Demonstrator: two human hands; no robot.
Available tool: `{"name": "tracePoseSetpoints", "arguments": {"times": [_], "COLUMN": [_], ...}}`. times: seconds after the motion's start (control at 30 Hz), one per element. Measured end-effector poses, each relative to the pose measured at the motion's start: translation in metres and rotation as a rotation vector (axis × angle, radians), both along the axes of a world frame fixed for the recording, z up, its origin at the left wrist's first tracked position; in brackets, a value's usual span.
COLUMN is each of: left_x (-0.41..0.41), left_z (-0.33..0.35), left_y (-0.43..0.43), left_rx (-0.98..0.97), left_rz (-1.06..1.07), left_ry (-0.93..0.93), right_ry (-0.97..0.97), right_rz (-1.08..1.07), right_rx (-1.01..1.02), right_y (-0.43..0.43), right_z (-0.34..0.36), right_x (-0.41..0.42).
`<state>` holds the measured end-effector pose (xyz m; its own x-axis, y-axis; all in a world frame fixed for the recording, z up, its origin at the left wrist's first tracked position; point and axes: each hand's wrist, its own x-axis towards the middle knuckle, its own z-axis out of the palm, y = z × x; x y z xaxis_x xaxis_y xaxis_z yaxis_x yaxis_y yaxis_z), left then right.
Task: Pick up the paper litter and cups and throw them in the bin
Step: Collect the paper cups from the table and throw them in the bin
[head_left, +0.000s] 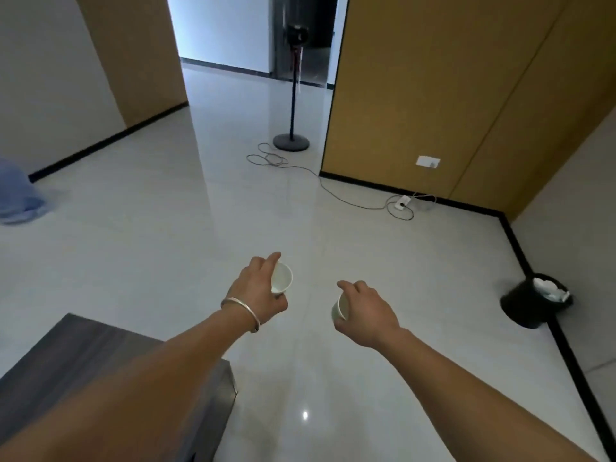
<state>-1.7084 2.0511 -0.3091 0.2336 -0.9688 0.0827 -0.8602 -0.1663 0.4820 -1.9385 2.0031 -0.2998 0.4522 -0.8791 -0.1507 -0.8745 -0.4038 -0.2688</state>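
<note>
**Where things sit around us**

We hold both hands out over the floor [383,248], side by side and apart. Our left hand [258,288] grips the left cup [282,278], and our right hand [366,311] grips the right cup [339,307]. Both cups are tipped sideways.

A table [100,355] corner lies under our left forearm, at the near left. The bin [530,305] stands on the floor well to the right of our right hand, beside the skirting, with paper litter [550,290] in it.

Ahead, a floor stand [291,141] stands before the doorway [226,31], just left of the wall corner. A cable [333,191] runs from its base rightward to a power strip [403,203] at the foot of the wall, below a wall socket [427,161].
</note>
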Motion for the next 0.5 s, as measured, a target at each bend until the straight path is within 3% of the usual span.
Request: {"name": "tracePoseSetpoints", "arguments": {"times": [0.27, 0.5], "left_x": [-0.208, -0.344], "left_z": [0.004, 0.001], "left_y": [-0.068, -0.131], "left_rx": [0.019, 0.062], "left_rz": [-0.226, -0.454], "left_ry": [-0.036, -0.101], "right_ry": [-0.016, -0.088], "right_rz": [-0.245, -0.461], "right_rx": [0.01, 0.026], "right_y": [-0.023, -0.045], "right_z": [0.003, -0.007], "right_x": [-0.208, -0.333]}}
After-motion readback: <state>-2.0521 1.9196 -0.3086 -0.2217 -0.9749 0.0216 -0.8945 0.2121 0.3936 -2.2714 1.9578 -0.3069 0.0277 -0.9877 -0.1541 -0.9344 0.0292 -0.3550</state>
